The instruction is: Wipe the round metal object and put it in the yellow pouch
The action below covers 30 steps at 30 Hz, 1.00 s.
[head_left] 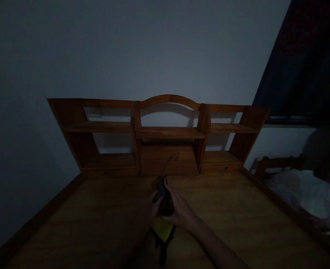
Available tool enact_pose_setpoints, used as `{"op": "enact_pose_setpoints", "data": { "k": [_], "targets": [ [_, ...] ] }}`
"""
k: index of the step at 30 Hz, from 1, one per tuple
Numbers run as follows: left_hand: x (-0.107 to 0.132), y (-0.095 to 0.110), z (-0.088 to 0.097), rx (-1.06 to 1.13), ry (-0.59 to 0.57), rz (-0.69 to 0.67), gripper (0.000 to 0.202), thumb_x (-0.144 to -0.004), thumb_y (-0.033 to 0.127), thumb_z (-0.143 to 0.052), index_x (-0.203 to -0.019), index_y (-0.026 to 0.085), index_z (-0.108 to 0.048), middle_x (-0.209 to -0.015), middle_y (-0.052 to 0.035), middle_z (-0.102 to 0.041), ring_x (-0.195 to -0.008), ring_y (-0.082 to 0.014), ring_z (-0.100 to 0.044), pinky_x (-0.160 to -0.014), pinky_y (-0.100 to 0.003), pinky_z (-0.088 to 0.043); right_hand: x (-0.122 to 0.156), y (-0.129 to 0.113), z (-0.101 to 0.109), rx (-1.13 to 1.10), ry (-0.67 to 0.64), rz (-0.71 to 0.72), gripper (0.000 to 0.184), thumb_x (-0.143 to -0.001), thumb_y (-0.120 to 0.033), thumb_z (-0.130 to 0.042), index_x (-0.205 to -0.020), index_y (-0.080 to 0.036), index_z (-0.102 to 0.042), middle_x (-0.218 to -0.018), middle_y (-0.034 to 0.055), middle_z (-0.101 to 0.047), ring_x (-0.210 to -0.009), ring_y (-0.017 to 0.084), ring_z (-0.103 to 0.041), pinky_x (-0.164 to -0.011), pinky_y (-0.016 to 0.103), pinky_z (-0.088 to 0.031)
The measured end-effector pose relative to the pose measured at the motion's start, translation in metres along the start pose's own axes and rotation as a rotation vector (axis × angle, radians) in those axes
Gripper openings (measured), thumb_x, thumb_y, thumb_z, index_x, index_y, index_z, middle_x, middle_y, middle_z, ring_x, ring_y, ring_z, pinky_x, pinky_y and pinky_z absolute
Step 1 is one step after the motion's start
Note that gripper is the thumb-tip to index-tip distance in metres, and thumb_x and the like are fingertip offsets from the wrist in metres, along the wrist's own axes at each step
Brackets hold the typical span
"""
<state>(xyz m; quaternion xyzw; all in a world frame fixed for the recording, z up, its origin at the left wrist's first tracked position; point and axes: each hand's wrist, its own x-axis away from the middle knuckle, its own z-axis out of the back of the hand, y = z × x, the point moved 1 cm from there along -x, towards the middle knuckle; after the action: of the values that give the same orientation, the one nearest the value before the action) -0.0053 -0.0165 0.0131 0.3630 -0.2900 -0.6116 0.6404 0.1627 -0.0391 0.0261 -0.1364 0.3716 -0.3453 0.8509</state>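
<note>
Where the pale wall stands at far left, it runs down to the raised edge of the wooden bench. Along the back of the bench stands a wooden shelf, its left bay divided into two levels; through the upper level a small pale fitting shows on the wall. Nearer to me, just left of centre, my left hand holds the left side of a black-and-yellow bundle, its separate fingers too dark to make out. The bundle is at lower centre, in front of the shelf's arched middle bay. Below it extends a dark-edged yellow flap, narrowing to a black tail; whether these touch the bench I cannot tell. From its top a thin line curves up and to the right. My right hand holds the bundle from the right, bent around its dark body. Farther right are the shelf's right bay, a wooden chair beside the bench, a whitish plastic sheet near it, and a dark curtain above.
</note>
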Motion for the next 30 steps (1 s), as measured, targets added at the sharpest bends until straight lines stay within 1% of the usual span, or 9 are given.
{"op": "enact_pose_setpoints", "data": {
  "k": [4, 7, 10, 13, 15, 18, 21, 25, 30],
  "targets": [
    [0.003, 0.003, -0.002, 0.096, -0.010, -0.039, 0.034, -0.081, 0.043, -0.056, -0.105, 0.022, -0.069, -0.099, -0.0059, -0.074, -0.090, -0.0244, -0.068, -0.081, -0.032, -0.049, 0.002, 0.009, -0.002, 0.074, 0.038, 0.050, 0.102, -0.070, -0.029, -0.078, -0.149, -0.020, -0.015, -0.140, 0.0158, -0.043, -0.130, 0.032, -0.040, -0.106, 0.050, -0.041],
    [0.005, 0.004, -0.010, 0.237, -0.083, -0.080, 0.041, -0.082, 0.050, -0.051, -0.097, 0.017, -0.071, -0.092, -0.0072, -0.074, -0.086, -0.0254, -0.069, -0.076, -0.032, -0.051, 0.001, 0.009, 0.002, 0.161, 0.088, 0.083, 0.095, -0.078, -0.029, -0.071, -0.150, -0.021, -0.011, -0.142, 0.0157, -0.041, -0.133, 0.032, -0.037, -0.107, 0.053, -0.039],
    [0.007, 0.000, -0.022, 0.417, -0.183, 0.001, 0.046, -0.082, 0.053, -0.049, -0.097, 0.014, -0.070, -0.094, -0.0089, -0.074, -0.088, -0.0260, -0.069, -0.078, -0.033, -0.052, 0.001, 0.006, 0.008, 0.205, 0.138, 0.072, 0.091, -0.080, -0.029, -0.068, -0.150, -0.021, -0.011, -0.141, 0.0152, -0.042, -0.133, 0.032, -0.036, -0.107, 0.053, -0.039],
    [0.007, -0.004, -0.032, 0.494, -0.214, 0.074, 0.047, -0.081, 0.048, -0.052, -0.108, 0.013, -0.067, -0.104, -0.0100, -0.073, -0.096, -0.0262, -0.067, -0.085, -0.035, -0.051, 0.001, 0.004, 0.010, 0.208, 0.164, 0.047, 0.089, -0.078, -0.028, -0.070, -0.149, -0.022, -0.017, -0.139, 0.0150, -0.044, -0.132, 0.033, -0.038, -0.105, 0.055, -0.040],
    [0.005, -0.005, -0.031, 0.479, -0.199, 0.037, 0.047, -0.081, 0.046, -0.052, -0.112, 0.013, -0.065, -0.111, -0.0114, -0.070, -0.102, -0.0261, -0.065, -0.091, -0.035, -0.049, 0.000, 0.003, 0.008, 0.180, 0.152, 0.035, 0.089, -0.076, -0.026, -0.071, -0.149, -0.022, -0.018, -0.140, 0.0152, -0.043, -0.132, 0.033, -0.038, -0.105, 0.055, -0.040],
    [0.003, -0.001, -0.021, 0.402, -0.109, -0.110, 0.044, -0.082, 0.043, -0.051, -0.111, 0.013, -0.064, -0.115, -0.0124, -0.068, -0.107, -0.0258, -0.063, -0.096, -0.037, -0.046, -0.003, 0.000, 0.004, 0.094, 0.107, 0.021, 0.090, -0.075, -0.023, -0.071, -0.148, -0.020, -0.019, -0.142, 0.0155, -0.040, -0.133, 0.031, -0.036, -0.108, 0.051, -0.038],
    [0.002, 0.000, -0.009, 0.255, -0.059, -0.197, 0.039, -0.082, 0.038, -0.048, -0.106, 0.015, -0.067, -0.106, -0.0118, -0.071, -0.098, -0.0269, -0.066, -0.090, -0.038, -0.049, -0.003, -0.003, 0.001, 0.016, 0.032, 0.021, 0.093, -0.074, -0.023, -0.073, -0.148, -0.019, -0.018, -0.145, 0.0150, -0.037, -0.135, 0.028, -0.035, -0.110, 0.046, -0.037],
    [0.001, -0.003, 0.001, 0.122, -0.034, -0.133, 0.035, -0.080, 0.033, -0.050, -0.104, 0.016, -0.069, -0.098, -0.0103, -0.073, -0.090, -0.0247, -0.068, -0.081, -0.033, -0.050, 0.000, 0.000, -0.002, 0.003, -0.008, 0.032, 0.094, -0.071, -0.028, -0.076, -0.147, -0.019, -0.020, -0.144, 0.0148, -0.039, -0.134, 0.028, -0.036, -0.110, 0.045, -0.037],
    [0.002, 0.000, 0.003, 0.141, -0.015, -0.049, 0.038, -0.080, 0.050, -0.054, -0.089, 0.017, -0.072, -0.085, -0.0079, -0.074, -0.078, -0.0230, -0.069, -0.070, -0.030, -0.050, 0.002, 0.009, -0.004, 0.076, 0.165, -0.004, 0.089, -0.066, -0.039, -0.080, -0.139, -0.019, -0.032, -0.134, 0.0170, -0.050, -0.125, 0.033, -0.047, -0.103, 0.050, -0.043]
  ]
}}
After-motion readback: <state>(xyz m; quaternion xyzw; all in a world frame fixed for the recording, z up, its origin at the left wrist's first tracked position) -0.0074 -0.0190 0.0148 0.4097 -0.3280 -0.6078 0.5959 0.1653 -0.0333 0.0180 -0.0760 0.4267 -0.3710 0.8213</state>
